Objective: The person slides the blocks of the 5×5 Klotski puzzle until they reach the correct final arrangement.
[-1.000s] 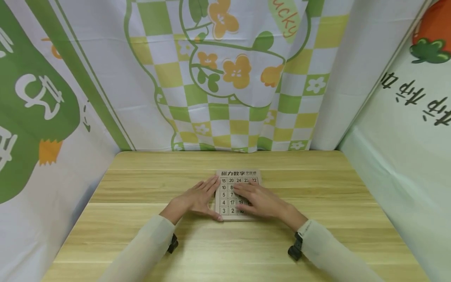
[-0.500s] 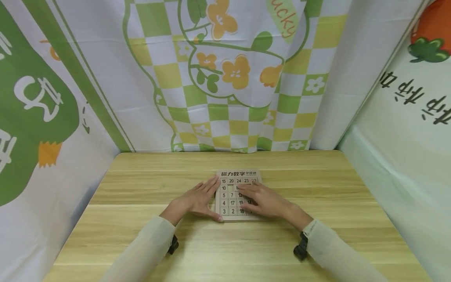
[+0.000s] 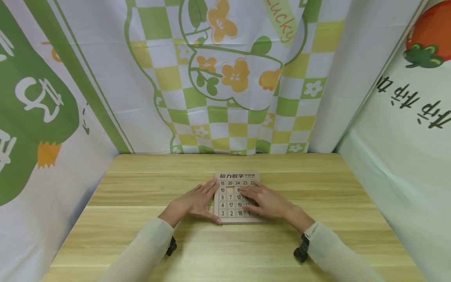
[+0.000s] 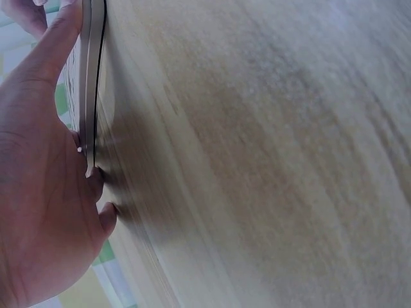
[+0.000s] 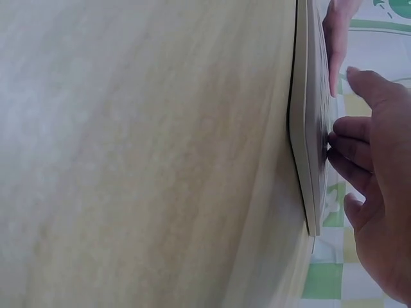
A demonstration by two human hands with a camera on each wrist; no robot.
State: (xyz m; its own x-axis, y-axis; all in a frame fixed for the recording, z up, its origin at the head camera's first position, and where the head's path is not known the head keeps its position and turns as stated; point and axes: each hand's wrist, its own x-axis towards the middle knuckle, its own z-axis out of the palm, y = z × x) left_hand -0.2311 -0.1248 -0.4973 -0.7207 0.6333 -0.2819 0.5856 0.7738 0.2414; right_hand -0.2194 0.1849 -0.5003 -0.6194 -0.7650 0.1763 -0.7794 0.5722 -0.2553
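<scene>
A wooden sliding number puzzle [image 3: 243, 221] lies flat on the table, its numbered tiles facing up. My left hand [image 3: 198, 201] rests along its left side, fingers stretched toward the upper corner and thumb at the lower one. In the left wrist view that thumb lies against the board's edge [image 4: 93, 77]. My right hand [image 3: 269, 201] reaches over from the right, its fingertips touching tiles beside the 8 tile [image 3: 238, 190]. Left of that tile is a vacant slot [image 3: 230, 190]. Several tiles at the right are hidden under the right hand.
The wood-grain table [image 3: 148, 246] extends around the puzzle on all sides. A green and yellow checked curtain [image 3: 225, 117] hangs behind its far edge, with printed cloths [image 3: 398, 156] at both sides. Each wrist wears a dark camera [image 3: 301, 250].
The 8 tile has slid one place right, leaving a vacant slot where it was. My right hand has shifted slightly right with it. My left hand stays at the board's side.
</scene>
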